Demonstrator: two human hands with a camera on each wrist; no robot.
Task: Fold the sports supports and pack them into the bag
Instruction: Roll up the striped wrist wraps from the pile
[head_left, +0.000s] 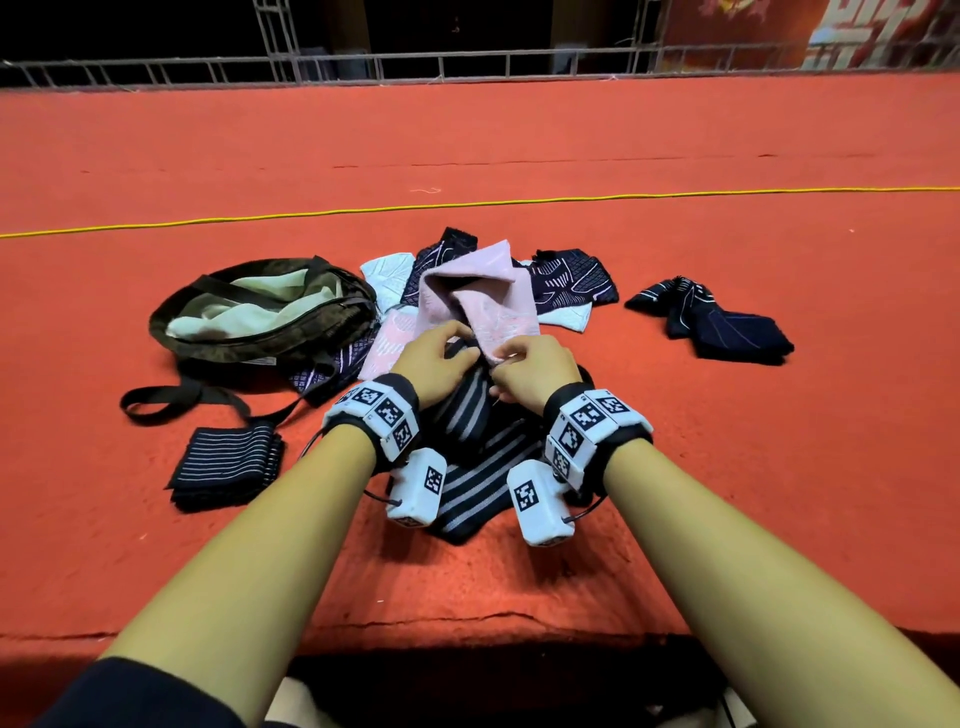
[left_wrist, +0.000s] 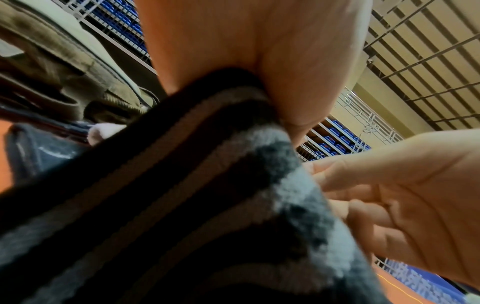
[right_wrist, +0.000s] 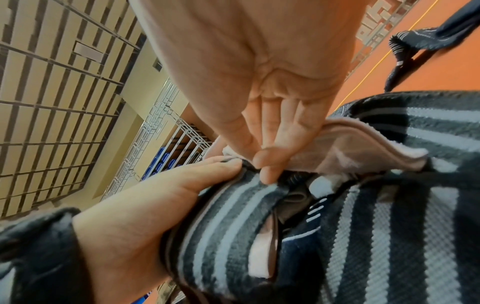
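Note:
A black support with grey stripes (head_left: 467, 410) stands bunched on the red floor between my wrists. My left hand (head_left: 441, 353) grips its upper end, thumb and fingers curled round the fabric (left_wrist: 182, 185). A pink support (head_left: 483, 291) drapes over its top from behind. In the right wrist view my right hand (right_wrist: 259, 160) pinches the pink support's edge (right_wrist: 350, 152) just above the striped one (right_wrist: 233, 216). The olive bag (head_left: 270, 338) lies open at the left with a pale lining showing.
A folded striped support (head_left: 226, 467) lies at the near left, next to the bag's strap (head_left: 171, 400). Several dark and white supports (head_left: 566, 280) are heaped behind the pink one. Dark supports (head_left: 717, 322) lie apart at the right. A yellow cord (head_left: 519, 201) crosses the floor.

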